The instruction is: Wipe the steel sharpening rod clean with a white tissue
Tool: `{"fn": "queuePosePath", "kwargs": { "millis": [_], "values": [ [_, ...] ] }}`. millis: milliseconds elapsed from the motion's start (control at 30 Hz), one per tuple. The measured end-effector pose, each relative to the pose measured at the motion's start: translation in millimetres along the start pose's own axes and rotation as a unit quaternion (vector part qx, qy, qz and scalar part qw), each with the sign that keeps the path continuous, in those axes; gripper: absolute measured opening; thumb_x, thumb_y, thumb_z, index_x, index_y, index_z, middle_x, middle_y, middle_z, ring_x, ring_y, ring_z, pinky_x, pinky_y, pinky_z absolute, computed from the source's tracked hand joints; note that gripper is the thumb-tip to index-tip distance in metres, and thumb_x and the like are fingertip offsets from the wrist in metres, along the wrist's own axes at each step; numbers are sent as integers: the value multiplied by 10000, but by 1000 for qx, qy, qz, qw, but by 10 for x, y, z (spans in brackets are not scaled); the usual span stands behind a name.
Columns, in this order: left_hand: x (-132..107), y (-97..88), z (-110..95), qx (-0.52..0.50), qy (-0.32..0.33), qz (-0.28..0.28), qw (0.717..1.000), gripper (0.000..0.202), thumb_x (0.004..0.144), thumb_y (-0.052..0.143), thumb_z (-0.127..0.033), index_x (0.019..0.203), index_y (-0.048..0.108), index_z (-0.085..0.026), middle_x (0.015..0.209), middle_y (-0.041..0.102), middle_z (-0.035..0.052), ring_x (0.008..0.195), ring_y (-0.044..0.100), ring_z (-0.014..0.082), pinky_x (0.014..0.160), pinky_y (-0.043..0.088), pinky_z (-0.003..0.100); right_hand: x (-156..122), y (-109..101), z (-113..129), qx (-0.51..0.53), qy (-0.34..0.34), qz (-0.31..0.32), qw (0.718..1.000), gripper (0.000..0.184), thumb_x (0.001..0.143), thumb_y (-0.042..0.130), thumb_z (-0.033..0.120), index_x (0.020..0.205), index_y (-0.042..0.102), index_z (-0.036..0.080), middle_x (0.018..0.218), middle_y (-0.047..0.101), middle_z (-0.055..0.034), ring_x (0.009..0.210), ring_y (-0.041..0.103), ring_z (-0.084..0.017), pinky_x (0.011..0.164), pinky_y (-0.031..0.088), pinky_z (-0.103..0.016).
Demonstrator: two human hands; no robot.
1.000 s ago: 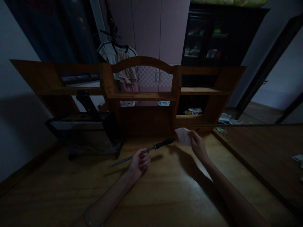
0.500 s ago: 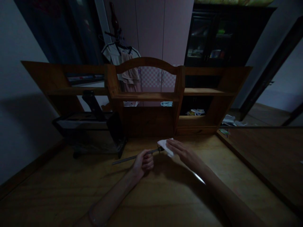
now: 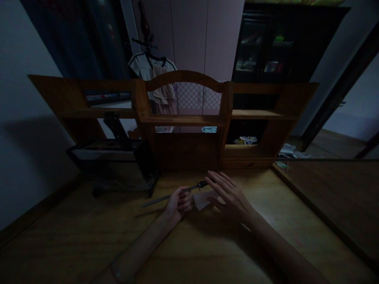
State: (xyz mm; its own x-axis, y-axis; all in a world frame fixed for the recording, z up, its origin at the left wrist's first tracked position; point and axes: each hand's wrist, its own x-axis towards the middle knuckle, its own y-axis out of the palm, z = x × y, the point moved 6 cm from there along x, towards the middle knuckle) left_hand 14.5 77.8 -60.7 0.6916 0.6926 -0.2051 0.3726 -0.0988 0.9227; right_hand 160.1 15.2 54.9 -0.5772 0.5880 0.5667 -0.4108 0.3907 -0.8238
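My left hand (image 3: 178, 205) is closed around the thin grey rod of a honing steel (image 3: 158, 200). The steel slants above the tabletop, its tip to the left. Its dark handle (image 3: 202, 184), with a small cross-guard, points to my right hand (image 3: 231, 195). That hand is open, fingers stretched out close by the handle's end; whether they touch it I cannot tell. A white tissue (image 3: 204, 199) is below the handle, between both hands and partly under my right thumb. How it is held there is unclear.
A dark knife holder (image 3: 115, 167) with a black-handled knife (image 3: 115, 128) stands at the left on the wooden table (image 3: 189, 252). Behind is a wooden shelf unit (image 3: 183, 120). A raised wooden edge (image 3: 314, 201) runs along the right side. The room is dim.
The white tissue has dropped from around the handle to below it, leaving the handle bare. My right hand's fingers have spread. My left hand and the steel have hardly moved.
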Motion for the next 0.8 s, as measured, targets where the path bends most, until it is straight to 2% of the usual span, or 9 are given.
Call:
{"fn": "queuePosePath", "kwargs": {
  "millis": [67,133,200,267,367,500,633,733,800],
  "values": [
    [-20,1,-23,-7,12,-2,1000,410,816,460,-299,545,182,-167,432,88,-56,311,103,65,341,93,205,-10,25,-68,20,32,-36,999,612,882,567,282,1398,257,171,1401,189,-68,1274,198,-223,1084,199,-403],
    [-42,8,-42,-15,25,-2,1000,402,818,456,-284,545,186,-166,436,93,-54,316,110,67,347,91,210,-77,-3,-256,65,114,-109,985,662,835,635,325,1370,278,170,1354,276,-84,1233,279,-210,1051,269,-365],
    [-59,13,-54,-22,30,-1,999,389,824,445,-269,548,191,-165,441,104,-53,321,112,66,353,97,215,-175,30,-463,146,193,-125,962,767,759,707,399,1351,277,172,1284,359,-83,1167,364,-188,1000,338,-311],
    [-67,9,-68,-29,33,2,999,378,831,435,-262,554,197,-162,447,111,-54,326,115,63,364,111,219,-237,183,-541,233,193,-23,953,892,685,747,467,1375,246,204,1301,344,-62,1174,359,-175,995,337,-276],
    [-64,-13,-99,-37,42,8,998,371,836,432,-261,562,204,-158,452,123,-52,335,127,62,380,118,218,-344,384,-526,247,160,124,948,1119,594,780,522,1436,102,232,1402,185,-52,1274,201,-192,1062,216,-292],
    [-38,-41,-135,-47,54,19,997,376,841,424,-254,559,193,-163,442,117,-54,330,109,60,387,106,221,-371,451,-453,236,156,170,944,1248,544,799,530,1445,3,193,1425,87,-80,1295,130,-208,1071,169,-292],
    [-22,-62,-141,-47,56,26,997,379,839,430,-253,560,190,-164,443,122,-52,327,120,62,393,104,224,-302,338,-297,274,133,206,930,971,602,785,465,1392,275,220,1395,187,-58,1259,221,-208,1039,236,-282],
    [-22,-89,-142,-44,58,28,997,372,836,439,-250,567,197,-162,443,129,-53,327,121,62,395,99,225,-302,260,-166,274,122,233,925,575,639,777,335,1143,517,236,1285,321,-13,1121,370,-169,929,344,-242],
    [-20,-118,-140,-41,56,29,997,372,836,446,-261,574,202,-162,443,130,-53,329,125,64,397,103,227,-302,245,-58,252,107,231,934,500,582,802,250,1018,558,230,1171,387,5,1015,403,-151,849,366,-224]
  ]
}}
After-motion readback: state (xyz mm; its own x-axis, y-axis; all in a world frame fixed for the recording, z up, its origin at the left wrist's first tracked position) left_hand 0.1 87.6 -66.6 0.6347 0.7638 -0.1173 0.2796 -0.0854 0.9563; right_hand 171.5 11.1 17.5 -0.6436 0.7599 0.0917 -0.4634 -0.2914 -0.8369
